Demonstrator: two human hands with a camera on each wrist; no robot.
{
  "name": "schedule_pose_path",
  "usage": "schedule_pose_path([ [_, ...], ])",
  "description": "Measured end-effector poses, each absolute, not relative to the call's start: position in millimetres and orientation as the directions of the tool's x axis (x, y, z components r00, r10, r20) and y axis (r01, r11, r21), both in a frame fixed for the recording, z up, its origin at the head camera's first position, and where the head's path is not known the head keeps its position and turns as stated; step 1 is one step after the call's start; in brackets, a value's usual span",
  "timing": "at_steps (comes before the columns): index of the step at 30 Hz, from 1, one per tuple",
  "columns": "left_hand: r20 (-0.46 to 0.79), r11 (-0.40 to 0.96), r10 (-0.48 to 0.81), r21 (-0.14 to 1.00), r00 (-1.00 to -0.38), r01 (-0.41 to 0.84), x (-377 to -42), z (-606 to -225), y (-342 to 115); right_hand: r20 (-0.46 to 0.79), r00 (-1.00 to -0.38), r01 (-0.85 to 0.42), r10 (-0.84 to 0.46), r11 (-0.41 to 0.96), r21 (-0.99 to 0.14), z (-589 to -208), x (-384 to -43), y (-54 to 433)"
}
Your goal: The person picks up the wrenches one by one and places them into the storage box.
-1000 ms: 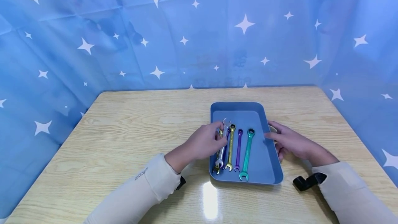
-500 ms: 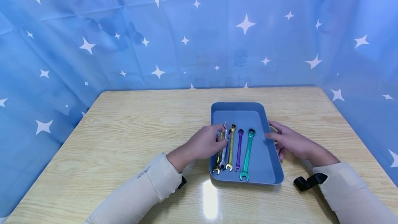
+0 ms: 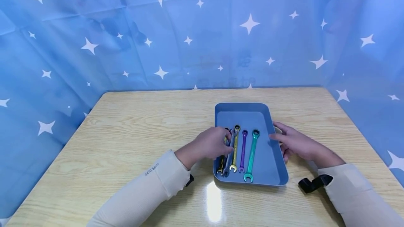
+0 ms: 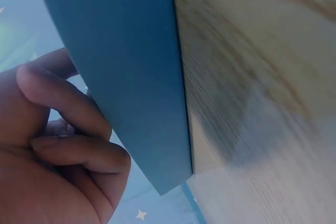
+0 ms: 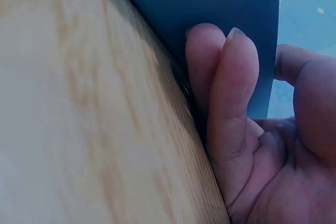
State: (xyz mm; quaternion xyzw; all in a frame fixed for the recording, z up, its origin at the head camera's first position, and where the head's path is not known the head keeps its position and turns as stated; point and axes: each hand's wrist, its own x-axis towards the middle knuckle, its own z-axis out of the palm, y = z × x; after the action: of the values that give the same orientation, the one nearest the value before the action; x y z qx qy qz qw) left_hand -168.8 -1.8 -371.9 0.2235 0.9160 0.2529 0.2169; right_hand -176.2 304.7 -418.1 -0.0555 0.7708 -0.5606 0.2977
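Observation:
A blue tray [image 3: 241, 107] stands on the table, with several combination wrenches lying lengthwise in its left and middle part. My left hand [image 3: 210, 143] reaches over the tray's left wall and holds a silver wrench [image 3: 228, 162] between thumb and fingers. Beside that wrench lie a gold wrench [image 3: 234, 166], a purple wrench [image 3: 243, 151] and a green wrench [image 3: 251, 153]. Another gold wrench [image 3: 220, 170] shows at the far left, partly hidden by the hand. On the tray's right side my right hand [image 3: 298, 144] grips the wall, thumb over the rim and fingers outside.
The light wooden table [image 3: 151, 122] extends around the tray. Behind it hangs a blue curtain [image 3: 202, 38] with white stars. A black strap [image 3: 314, 184] sticks out at the right sleeve.
My left hand has moved slightly right with the silver wrench, which has turned and come down among the others, close to the gold one. The right hand stays put.

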Motion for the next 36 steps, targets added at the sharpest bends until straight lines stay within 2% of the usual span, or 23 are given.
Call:
schedule_pose_path([
  [11,-0.333,0.856,0.484,0.375,-0.81,0.357,-164.3,-364.6,10.3,-0.4,-0.812,0.253,-0.425,0.361,-0.897,-418.1,-174.4,304.9],
  [18,-0.337,0.86,0.492,0.331,-0.803,0.388,-163.3,-369.5,13.5,-0.393,-0.811,0.242,-0.434,0.362,-0.9,-418.2,-176.9,304.9],
  [27,-0.244,0.839,0.522,0.318,-0.817,0.441,-157.0,-375.7,15.9,-0.404,-0.81,0.245,-0.425,0.38,-0.892,-419.4,-176.8,308.8],
  [36,-0.083,0.755,0.57,0.445,-0.817,0.482,-146.7,-371.4,2.5,-0.396,-0.815,0.232,-0.422,0.388,-0.892,-420.1,-178.4,314.3],
])
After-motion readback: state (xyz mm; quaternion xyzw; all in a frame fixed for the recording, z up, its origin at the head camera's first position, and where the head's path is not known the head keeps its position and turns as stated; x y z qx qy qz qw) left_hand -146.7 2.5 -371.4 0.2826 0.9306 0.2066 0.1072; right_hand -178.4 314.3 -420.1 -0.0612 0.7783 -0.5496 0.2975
